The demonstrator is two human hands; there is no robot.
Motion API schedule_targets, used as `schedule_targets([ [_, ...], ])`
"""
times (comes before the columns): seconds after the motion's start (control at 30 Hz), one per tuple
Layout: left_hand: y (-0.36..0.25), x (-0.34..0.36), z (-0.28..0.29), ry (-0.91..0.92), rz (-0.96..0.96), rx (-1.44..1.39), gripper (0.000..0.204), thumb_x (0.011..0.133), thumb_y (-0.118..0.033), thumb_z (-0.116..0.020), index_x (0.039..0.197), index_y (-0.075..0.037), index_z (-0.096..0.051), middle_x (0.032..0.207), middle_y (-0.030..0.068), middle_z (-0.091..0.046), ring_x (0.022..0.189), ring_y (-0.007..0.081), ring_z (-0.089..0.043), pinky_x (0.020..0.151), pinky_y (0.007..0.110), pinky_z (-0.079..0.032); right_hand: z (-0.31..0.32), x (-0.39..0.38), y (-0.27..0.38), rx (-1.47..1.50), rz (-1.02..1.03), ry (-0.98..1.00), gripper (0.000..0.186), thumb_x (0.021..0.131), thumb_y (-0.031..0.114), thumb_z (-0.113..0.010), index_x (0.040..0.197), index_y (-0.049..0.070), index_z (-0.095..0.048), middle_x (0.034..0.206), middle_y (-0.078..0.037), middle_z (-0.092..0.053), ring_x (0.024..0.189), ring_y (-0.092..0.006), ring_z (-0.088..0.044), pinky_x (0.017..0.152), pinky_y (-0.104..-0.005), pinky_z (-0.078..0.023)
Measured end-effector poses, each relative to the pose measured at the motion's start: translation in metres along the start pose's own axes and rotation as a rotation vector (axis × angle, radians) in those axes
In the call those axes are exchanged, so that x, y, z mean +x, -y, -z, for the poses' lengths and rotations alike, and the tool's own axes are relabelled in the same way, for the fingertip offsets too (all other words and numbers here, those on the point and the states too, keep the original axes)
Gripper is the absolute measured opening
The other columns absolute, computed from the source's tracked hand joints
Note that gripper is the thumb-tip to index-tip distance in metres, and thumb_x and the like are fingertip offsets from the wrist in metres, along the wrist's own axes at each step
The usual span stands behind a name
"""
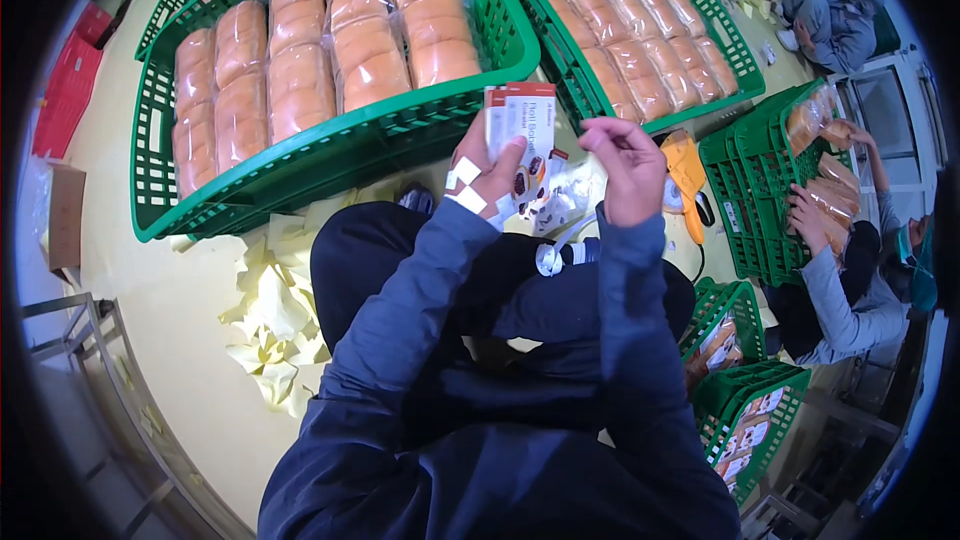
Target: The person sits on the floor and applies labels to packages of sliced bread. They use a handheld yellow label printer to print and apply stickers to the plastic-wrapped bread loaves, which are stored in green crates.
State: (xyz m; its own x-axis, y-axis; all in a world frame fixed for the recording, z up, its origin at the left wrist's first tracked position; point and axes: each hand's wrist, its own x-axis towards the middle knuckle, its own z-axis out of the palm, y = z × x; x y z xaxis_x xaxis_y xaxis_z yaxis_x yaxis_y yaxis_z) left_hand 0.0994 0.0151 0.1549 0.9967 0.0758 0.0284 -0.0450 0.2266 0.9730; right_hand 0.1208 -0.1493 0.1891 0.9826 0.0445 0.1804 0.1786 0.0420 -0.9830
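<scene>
While the left hand point(488, 180) holds the printed labels point(523, 120): right hand point(632, 175) raised just beside them, both off the near right corner of the large green crate point(310, 165).
Printed labels: red and white, pictures of buns; held between the large crate's near right corner and the person's lap; apparently several, count not legible.
Left grip: closed on the labels, thumb laid across the printed face.
Right grip: fingers bent, thumb near the forefinger; whether something thin is pinched there, cannot tell.
White patches point(467, 172): several small squares on the back of the left hand, on the person's side of the large crate; perhaps adhesive pieces.
White roll point(549, 260): nearer the person than the large crate, beyond its right corner; pale strip trailing.
Wrapped loaves point(365, 55): clear film, close rows, inside the large crate.
Paper scraps point(270, 310): pale yellow, on the floor at the large crate's near side.
Step, as judged: taking one label and readying it with a patch.
Handling, labels: thumb pressure light, edges squared, one slid free by its corner; doubles are likely if pinched deep.
Handling, patches: best lifted from one corner, fingertips clear of the sticky middle; a folded patch would probably hold poorly.
Handling, loaves: soft by appearance; press gently, film smoothed first.
</scene>
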Motion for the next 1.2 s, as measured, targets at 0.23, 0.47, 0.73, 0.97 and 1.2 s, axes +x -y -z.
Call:
schedule_targets([
  [0.23, 0.02, 0.003, -0.012, 0.195, 0.163, -0.572, 0.048, 0.081, -0.002, -0.064, 0.124, -0.004, -0.042, 0.106, 0.0066, -0.058, 0.096, 0.0154, -0.059, 0.081, 0.029, -0.05, -0.021, -0.007, 0.042, -0.389, 0.24, 0.653, 0.021, 0.069, -0.003, -0.07, 0.089, 0.004, -0.071, 0.09, -0.009, -0.062, 0.083, -0.0204, -0.06, 0.077, -0.0301, -0.047],
  [0.47, 0.051, 0.004, -0.005, 0.259, 0.052, -0.368, 0.046, 0.082, -0.003, -0.064, 0.123, -0.004, -0.042, 0.107, 0.0075, -0.059, 0.097, 0.0165, -0.06, 0.08, 0.029, -0.051, -0.013, -0.006, 0.023, -0.267, 0.215, 0.699, 0.016, 0.07, 0.0, -0.07, 0.086, 0.001, -0.067, 0.088, -0.009, -0.06, 0.084, -0.0195, -0.059, 0.077, -0.0303, -0.046],
  [0.73, 0.002, -0.005, -0.016, -0.013, 0.358, -0.311, 0.042, 0.085, 0.002, -0.053, 0.125, 0.0, -0.041, 0.113, 0.014, -0.059, 0.098, 0.0211, -0.061, 0.083, 0.033, -0.051, 0.019, 0.007, 0.039, -0.381, 0.137, 0.377, 0.008, 0.077, 0.006, -0.064, 0.081, 0.004, -0.058, 0.106, -0.011, -0.053, 0.106, -0.0217, -0.049, 0.094, -0.0335, -0.035],
  [0.97, -0.019, -0.01, -0.017, 0.096, 0.414, -0.499, 0.047, 0.084, -0.001, -0.056, 0.128, -0.002, -0.04, 0.113, 0.0123, -0.058, 0.1, 0.0197, -0.06, 0.083, 0.032, -0.052, 0.011, 0.012, 0.026, -0.577, 0.227, 0.518, 0.01, 0.078, 0.01, -0.064, 0.083, 0.004, -0.057, 0.112, -0.011, -0.051, 0.11, -0.0252, -0.047, 0.095, -0.034, -0.035],
  [1.2, -0.019, -0.013, -0.011, 0.263, 0.347, -0.31, 0.051, 0.074, 0.005, -0.055, 0.123, 0.002, -0.041, 0.105, 0.0114, -0.059, 0.094, 0.0185, -0.061, 0.081, 0.031, -0.051, 0.014, 0.013, 0.028, -0.614, 0.225, 0.506, 0.01, 0.077, 0.009, -0.064, 0.083, 0.005, -0.058, 0.107, -0.009, -0.052, 0.104, -0.0246, -0.049, 0.091, -0.0343, -0.036],
])
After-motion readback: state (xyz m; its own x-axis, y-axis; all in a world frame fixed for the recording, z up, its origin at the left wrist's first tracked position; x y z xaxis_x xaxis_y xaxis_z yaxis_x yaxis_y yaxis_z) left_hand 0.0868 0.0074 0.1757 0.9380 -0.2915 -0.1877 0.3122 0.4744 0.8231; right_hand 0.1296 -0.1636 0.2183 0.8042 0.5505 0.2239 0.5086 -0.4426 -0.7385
